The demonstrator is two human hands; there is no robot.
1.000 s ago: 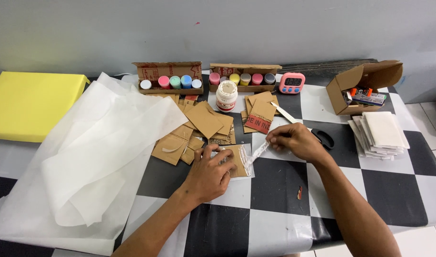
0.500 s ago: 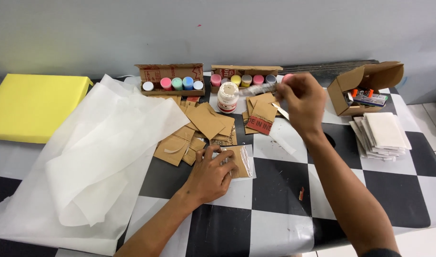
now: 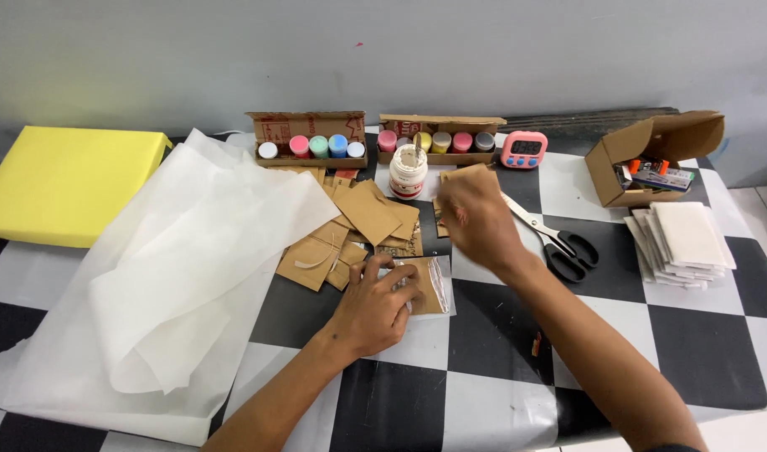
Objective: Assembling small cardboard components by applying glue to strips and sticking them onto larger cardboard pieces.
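my left hand pins the card; right hand blurred near the glue jar, grip unclear, could knock it over.

Checkered table under white paper, cardboard pieces, scissors, yellow board.

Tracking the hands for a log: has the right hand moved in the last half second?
Yes. The right hand dropped from beside the pink timer toward the cardboard pieces.
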